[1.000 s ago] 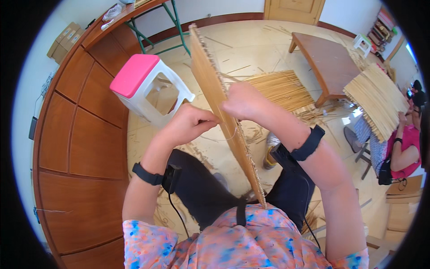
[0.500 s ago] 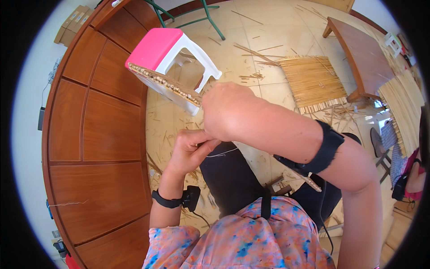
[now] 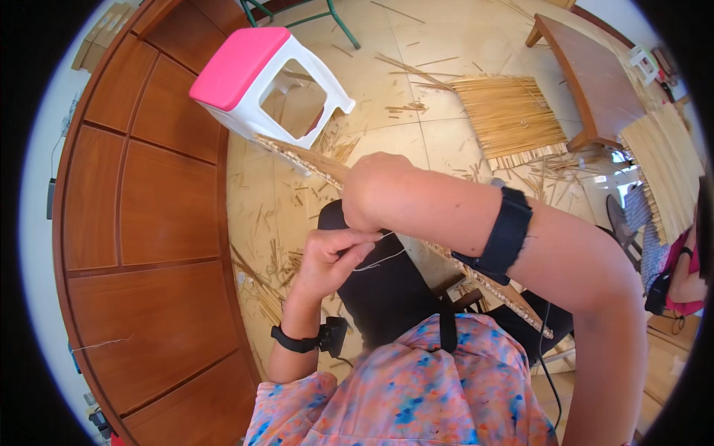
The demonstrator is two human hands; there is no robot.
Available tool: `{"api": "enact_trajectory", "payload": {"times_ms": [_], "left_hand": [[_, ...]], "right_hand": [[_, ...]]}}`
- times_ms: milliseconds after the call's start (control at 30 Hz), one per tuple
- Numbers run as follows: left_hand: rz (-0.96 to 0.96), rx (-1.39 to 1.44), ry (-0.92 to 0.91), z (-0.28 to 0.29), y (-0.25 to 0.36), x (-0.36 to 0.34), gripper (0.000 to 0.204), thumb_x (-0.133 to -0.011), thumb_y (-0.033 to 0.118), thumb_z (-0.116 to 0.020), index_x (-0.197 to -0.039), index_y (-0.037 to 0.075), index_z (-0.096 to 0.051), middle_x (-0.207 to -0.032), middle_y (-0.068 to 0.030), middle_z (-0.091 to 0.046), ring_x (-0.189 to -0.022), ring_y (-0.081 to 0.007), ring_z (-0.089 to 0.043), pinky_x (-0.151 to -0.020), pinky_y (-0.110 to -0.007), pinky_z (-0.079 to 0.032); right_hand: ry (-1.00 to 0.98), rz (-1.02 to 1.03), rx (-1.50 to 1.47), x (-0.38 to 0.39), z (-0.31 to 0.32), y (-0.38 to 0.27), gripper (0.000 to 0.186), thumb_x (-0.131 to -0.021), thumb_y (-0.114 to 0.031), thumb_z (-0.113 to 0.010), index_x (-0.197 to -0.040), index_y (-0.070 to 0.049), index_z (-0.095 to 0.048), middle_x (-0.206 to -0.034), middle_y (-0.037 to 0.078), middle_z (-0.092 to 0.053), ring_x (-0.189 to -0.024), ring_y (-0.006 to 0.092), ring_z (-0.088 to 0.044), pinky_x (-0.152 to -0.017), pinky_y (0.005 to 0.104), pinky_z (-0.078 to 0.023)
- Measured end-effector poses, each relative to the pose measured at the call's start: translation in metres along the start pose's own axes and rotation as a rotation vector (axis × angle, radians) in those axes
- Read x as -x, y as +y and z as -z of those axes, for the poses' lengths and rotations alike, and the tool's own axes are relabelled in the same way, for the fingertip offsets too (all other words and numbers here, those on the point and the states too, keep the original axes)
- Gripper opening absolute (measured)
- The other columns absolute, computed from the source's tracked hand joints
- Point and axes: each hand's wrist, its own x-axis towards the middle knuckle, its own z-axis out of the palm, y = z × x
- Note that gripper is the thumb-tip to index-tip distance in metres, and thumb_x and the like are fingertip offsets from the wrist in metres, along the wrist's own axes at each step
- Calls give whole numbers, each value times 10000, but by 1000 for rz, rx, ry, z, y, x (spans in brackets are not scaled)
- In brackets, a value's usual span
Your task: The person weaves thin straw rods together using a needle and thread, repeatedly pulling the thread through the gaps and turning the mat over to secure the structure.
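A straw mat (image 3: pixel 316 165), seen nearly edge-on, slants across in front of me from the stool side to my right thigh, its rim knotted and pale. My right hand (image 3: pixel 374 186) is bent over the mat's near face; its fingers are hidden behind the back of the hand and wrist. Just below it, my left hand (image 3: pixel 333 256) pinches a thin pale string (image 3: pixel 385 260) between thumb and fingers. A loose length of that string hangs over my dark trouser leg. The two hands are close together, and whether they touch is unclear.
A white stool with a pink seat (image 3: pixel 242 67) stands ahead left, beside brown wooden panels (image 3: pixel 167 186). Another straw mat (image 3: pixel 509 119) lies on the tiled floor among scattered stalks. At the right are a low wooden table (image 3: pixel 591 82) and a person's arm (image 3: pixel 683 279).
The mat has swung so more of its edge shows on both sides of my right forearm. My left hand has shifted slightly right and down, and the view has moved a little.
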Motion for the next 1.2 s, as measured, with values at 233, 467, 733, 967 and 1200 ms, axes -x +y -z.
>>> {"api": "enact_trajectory", "payload": {"times_ms": [233,467,733,967,1200], "left_hand": [[170,-16,36,0,-17,26,147,-875,-14,-695,-1002,-23,-766,-719,-29,-661,-577,-59,-526,-518,-217,-397],[108,-80,65,-4,-11,35,160,-842,-42,-686,-977,-1,-762,-683,-79,-671,-547,-128,-600,-492,-249,-418],[122,-141,19,1,1,40,88,-811,-53,-732,-897,-33,-733,-736,-128,-724,-592,-190,-688,-537,-267,-512],[114,-216,-34,2,8,42,159,-759,-82,-758,-910,-32,-749,-723,-134,-717,-593,-222,-688,-544,-287,-527],[108,-225,-56,7,7,39,183,-751,-82,-762,-923,-20,-763,-678,-115,-697,-568,-210,-671,-532,-283,-513]], "right_hand": [[60,224,-260,-29,-42,24,281,-830,-277,-693,-929,-24,-765,-812,183,-715,-839,319,-719,-686,399,-566],[433,558,-942,27,-131,91,280,-944,-250,-602,-1057,-18,-711,-886,209,-689,-832,389,-661,-804,428,-546],[394,700,-1088,37,-180,89,516,-934,-230,-617,-1424,-79,-554,-1311,163,-519,-1166,355,-548,-1010,434,-455],[422,755,-1068,28,-192,88,547,-937,-269,-651,-1421,-45,-530,-1316,191,-494,-1189,361,-534,-1004,433,-466],[423,787,-1047,26,-193,90,562,-942,-306,-650,-1425,-47,-525,-1325,201,-489,-1201,370,-518,-1013,449,-455]]}}
